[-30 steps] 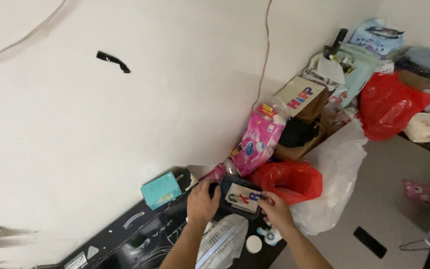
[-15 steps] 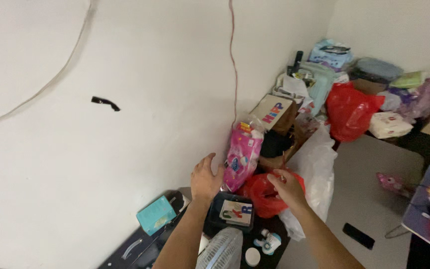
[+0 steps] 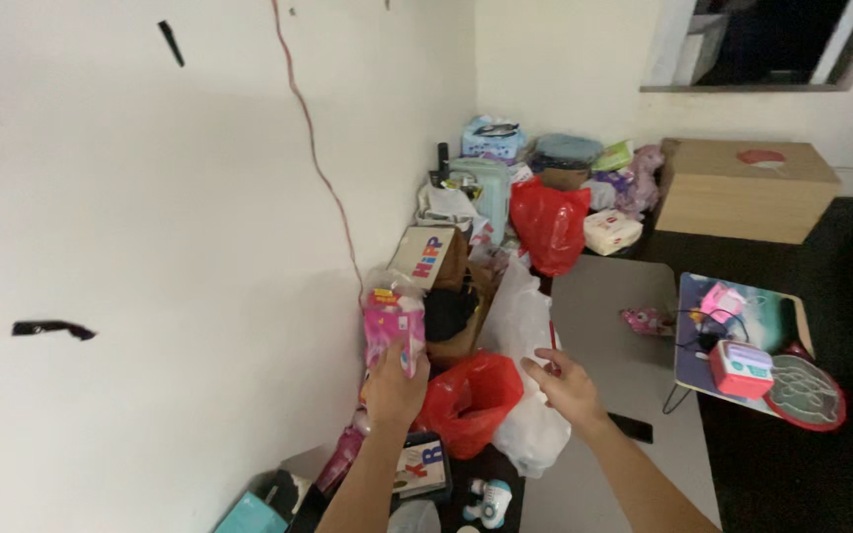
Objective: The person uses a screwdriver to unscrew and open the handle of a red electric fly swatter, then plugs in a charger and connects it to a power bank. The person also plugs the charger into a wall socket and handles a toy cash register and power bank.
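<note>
My left hand [image 3: 394,387] grips the lower part of a pink plastic package [image 3: 393,324] that stands upright against the white wall. My right hand [image 3: 567,387] hovers with fingers spread, holding nothing, just beside a red plastic bag [image 3: 473,399] and a white plastic bag [image 3: 525,316]. Below my left forearm lies a small flat box with a picture on its lid [image 3: 421,466]. A brown cardboard box [image 3: 432,259] stands right behind the pink package.
Clutter lines the wall: another red bag [image 3: 549,223], packets and soft packs toward the corner. A wooden box [image 3: 748,188] stands at the far right. A tray [image 3: 703,355] holds a pink device [image 3: 739,367] and cable. A small toy [image 3: 489,499] lies near me.
The view has swung up and right along the wall. My left hand rose from the flat box and took hold of the pink package. My right hand left the box and opened.
</note>
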